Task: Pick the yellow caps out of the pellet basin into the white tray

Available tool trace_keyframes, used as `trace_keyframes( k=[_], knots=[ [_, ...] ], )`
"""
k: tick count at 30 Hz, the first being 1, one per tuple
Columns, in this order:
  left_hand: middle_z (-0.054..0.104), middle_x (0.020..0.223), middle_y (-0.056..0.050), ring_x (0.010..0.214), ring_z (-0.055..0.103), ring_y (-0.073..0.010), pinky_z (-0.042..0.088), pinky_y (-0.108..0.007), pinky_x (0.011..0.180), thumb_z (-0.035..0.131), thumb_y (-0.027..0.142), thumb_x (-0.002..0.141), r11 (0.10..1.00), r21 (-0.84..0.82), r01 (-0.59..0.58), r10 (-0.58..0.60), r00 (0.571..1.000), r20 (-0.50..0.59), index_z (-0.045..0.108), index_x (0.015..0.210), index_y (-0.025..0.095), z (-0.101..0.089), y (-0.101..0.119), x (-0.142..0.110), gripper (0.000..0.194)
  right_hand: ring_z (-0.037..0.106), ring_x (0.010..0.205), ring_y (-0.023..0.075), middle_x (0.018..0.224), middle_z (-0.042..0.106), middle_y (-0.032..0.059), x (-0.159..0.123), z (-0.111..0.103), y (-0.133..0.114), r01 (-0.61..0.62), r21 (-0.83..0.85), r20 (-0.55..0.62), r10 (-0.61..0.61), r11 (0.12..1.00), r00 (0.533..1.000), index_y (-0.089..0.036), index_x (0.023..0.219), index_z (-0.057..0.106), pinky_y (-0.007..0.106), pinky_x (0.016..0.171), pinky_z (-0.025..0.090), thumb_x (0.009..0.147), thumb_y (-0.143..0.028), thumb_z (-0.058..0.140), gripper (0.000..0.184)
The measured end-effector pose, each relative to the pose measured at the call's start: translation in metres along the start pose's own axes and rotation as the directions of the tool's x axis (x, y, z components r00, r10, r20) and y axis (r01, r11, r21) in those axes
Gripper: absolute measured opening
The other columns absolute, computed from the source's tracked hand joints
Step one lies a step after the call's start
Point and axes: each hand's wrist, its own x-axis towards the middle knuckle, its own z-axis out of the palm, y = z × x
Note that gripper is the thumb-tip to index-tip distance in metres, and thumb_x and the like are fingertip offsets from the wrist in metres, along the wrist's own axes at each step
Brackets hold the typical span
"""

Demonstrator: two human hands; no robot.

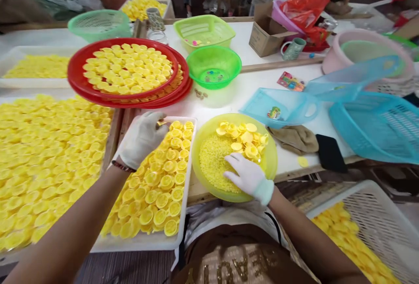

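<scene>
**Yellow cups (166,182) by the trayful**

Our left hand (140,140) curls over the white tray (147,244), where the cups lie — if it pinches one, we cannot tell. Our right hand (247,177), thumb and fingers apart, lies over granules (211,155) in the yellow bowl (196,161).

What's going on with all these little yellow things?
A gloved left hand is at the far end of a white tray packed with yellow cups. The gloved right hand rests its fingers on tiny yellow grains in a yellow bowl, next to some loose yellow pieces. More yellow cups sit on stacked red trays beyond.
</scene>
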Motion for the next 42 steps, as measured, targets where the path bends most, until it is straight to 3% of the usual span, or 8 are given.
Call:
trace_keyframes(
  k=[3, 6, 8, 10, 17, 21, 25, 42],
  knots=[
    [0.069, 0.098, -0.009, 0.09, 0.063, -0.0213, 0.05, -0.033, 0.083, 0.051, 0.026, 0.09, 0.95, -0.183, -0.253, 0.273, 0.957, 0.094, 0.068, 0.1, 0.018, 0.022, 0.066, 0.0, 0.021, 0.067, 0.097, 0.0262, 0.119, 0.063, 0.0127, 0.007, -0.006, -0.007, -0.015, -0.088, 0.136, 0.027, 0.996, 0.99, -0.018, 0.121, 0.062, 0.038, 0.082, 0.053, 0.094, -0.053, 0.056, 0.044],
    [0.067, 0.1, -0.008, 0.092, 0.063, -0.0207, 0.05, -0.032, 0.083, 0.053, 0.019, 0.086, 0.84, -0.303, -0.45, 0.527, 0.81, 0.256, 0.069, 0.095, 0.017, 0.055, 0.126, 0.001, 0.018, 0.067, 0.088, 0.0252, 0.105, 0.066, 0.0113, 0.009, -0.009, -0.01, -0.006, -0.118, 0.214, 0.031, 0.993, 0.976, -0.017, 0.109, 0.065, 0.036, 0.077, 0.05, 0.093, -0.058, 0.055, 0.046],
    [0.067, 0.101, -0.009, 0.091, 0.063, -0.0213, 0.05, -0.032, 0.081, 0.055, 0.018, 0.083, 0.813, -0.3, -0.499, 0.58, 0.737, 0.346, 0.069, 0.094, 0.017, 0.075, 0.152, 0.004, 0.017, 0.066, 0.088, 0.0255, 0.104, 0.067, 0.0122, 0.008, -0.01, -0.009, 0.012, -0.109, 0.226, 0.013, 0.994, 0.974, -0.016, 0.107, 0.066, 0.036, 0.076, 0.048, 0.092, -0.056, 0.057, 0.044],
    [0.068, 0.095, -0.008, 0.085, 0.063, -0.0205, 0.049, -0.031, 0.077, 0.054, 0.016, 0.082, 0.836, -0.281, -0.471, 0.548, 0.739, 0.393, 0.069, 0.089, 0.016, 0.086, 0.166, 0.006, 0.017, 0.066, 0.089, 0.0252, 0.105, 0.067, 0.0124, 0.008, -0.011, -0.004, 0.047, -0.081, 0.23, -0.027, 0.996, 0.973, -0.016, 0.106, 0.067, 0.035, 0.076, 0.047, 0.092, -0.049, 0.059, 0.037],
    [0.066, 0.067, 0.0, 0.063, 0.06, -0.0128, 0.047, -0.023, 0.062, 0.048, 0.015, 0.08, 0.874, -0.487, 0.009, 0.205, 0.901, 0.383, 0.068, 0.082, 0.017, 0.068, 0.143, -0.003, 0.02, 0.063, 0.086, 0.0191, 0.092, 0.07, 0.0056, 0.007, -0.014, 0.018, 0.16, 0.182, 0.184, -0.194, 0.97, 0.964, -0.017, 0.093, 0.07, 0.031, 0.081, 0.047, 0.086, -0.016, 0.061, 0.011],
    [0.064, 0.06, 0.003, 0.052, 0.06, -0.0109, 0.05, -0.02, 0.053, 0.05, 0.012, 0.073, 0.745, -0.569, 0.349, 0.039, 0.828, 0.559, 0.066, 0.087, 0.016, 0.056, 0.132, -0.02, 0.022, 0.062, 0.09, 0.0193, 0.094, 0.069, 0.0053, 0.003, -0.022, 0.014, 0.228, 0.295, -0.068, -0.218, 0.928, 0.974, -0.018, 0.095, 0.067, 0.033, 0.085, 0.048, 0.091, -0.015, 0.058, 0.01],
    [0.064, 0.061, 0.003, 0.052, 0.06, -0.0094, 0.05, -0.019, 0.052, 0.051, 0.01, 0.07, 0.682, -0.585, 0.439, 0.016, 0.791, 0.611, 0.067, 0.085, 0.015, 0.054, 0.136, -0.03, 0.022, 0.062, 0.099, 0.0205, 0.1, 0.067, 0.0067, 0.008, -0.031, 0.0, 0.289, 0.293, -0.272, -0.21, 0.911, 0.939, -0.02, 0.1, 0.064, 0.036, 0.09, 0.05, 0.096, -0.018, 0.053, 0.012],
    [0.065, 0.057, 0.003, 0.052, 0.062, -0.0099, 0.052, -0.02, 0.054, 0.05, 0.006, 0.07, 0.512, -0.609, 0.606, -0.011, 0.714, 0.7, 0.061, 0.091, 0.014, 0.046, 0.142, -0.045, 0.025, 0.065, 0.095, 0.0198, 0.099, 0.07, 0.0063, -0.001, -0.032, -0.003, 0.218, 0.299, -0.427, -0.074, 0.929, 0.901, -0.021, 0.105, 0.066, 0.035, 0.089, 0.052, 0.098, -0.024, 0.052, 0.016]
  ],
)
